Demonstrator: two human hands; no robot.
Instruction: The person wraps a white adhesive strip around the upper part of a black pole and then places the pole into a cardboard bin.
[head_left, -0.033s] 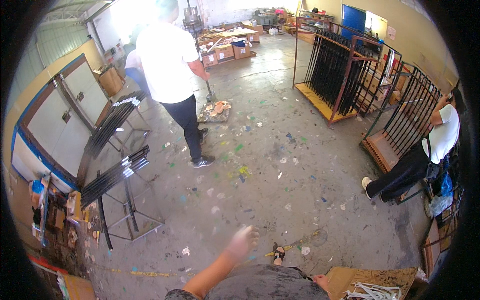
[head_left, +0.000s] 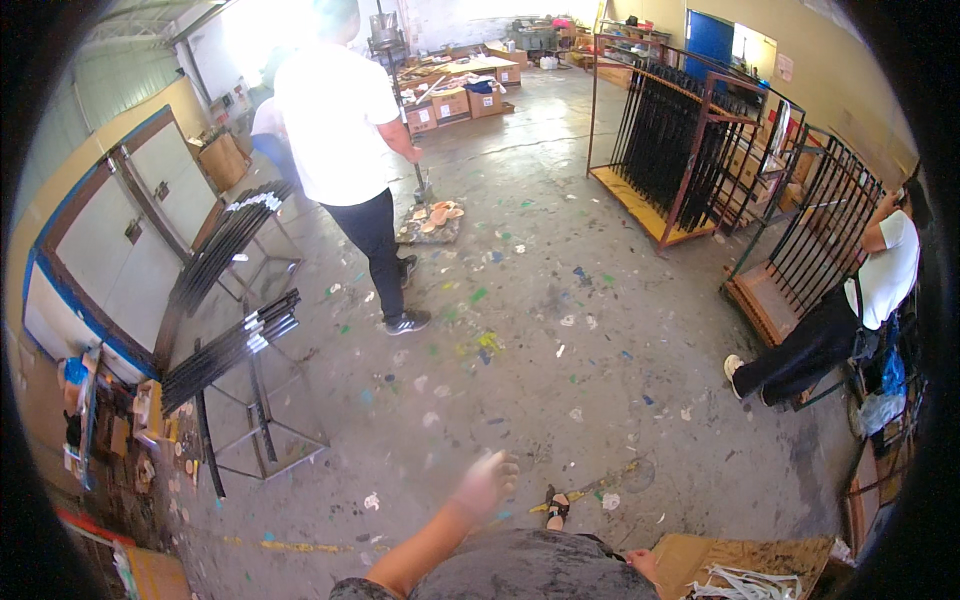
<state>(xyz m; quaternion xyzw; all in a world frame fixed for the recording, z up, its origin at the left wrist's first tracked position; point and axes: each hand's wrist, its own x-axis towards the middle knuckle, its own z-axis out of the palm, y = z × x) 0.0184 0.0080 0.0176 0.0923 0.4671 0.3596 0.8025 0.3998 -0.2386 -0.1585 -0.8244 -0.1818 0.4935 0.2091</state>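
1. My left grip (head_left: 487,484) hangs above the floor (head_left: 545,400), lower centre, blurred and half-curled; I cannot tell its hold.
2. My right grip (head_left: 642,562) is partly hidden, its opening and hold unclear.
3. White strips (head_left: 748,583) lie in a cardboard box (head_left: 705,550), lower right, near my right grip.

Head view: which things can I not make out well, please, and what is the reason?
In the head view:
Left hand: blurred, so whether it holds anything is unclear.
Right hand: partly hidden by the dark shirt.
White strips: cut off by the lower edge.
Pale and blue shape at back left: mostly hidden behind the standing co-worker.
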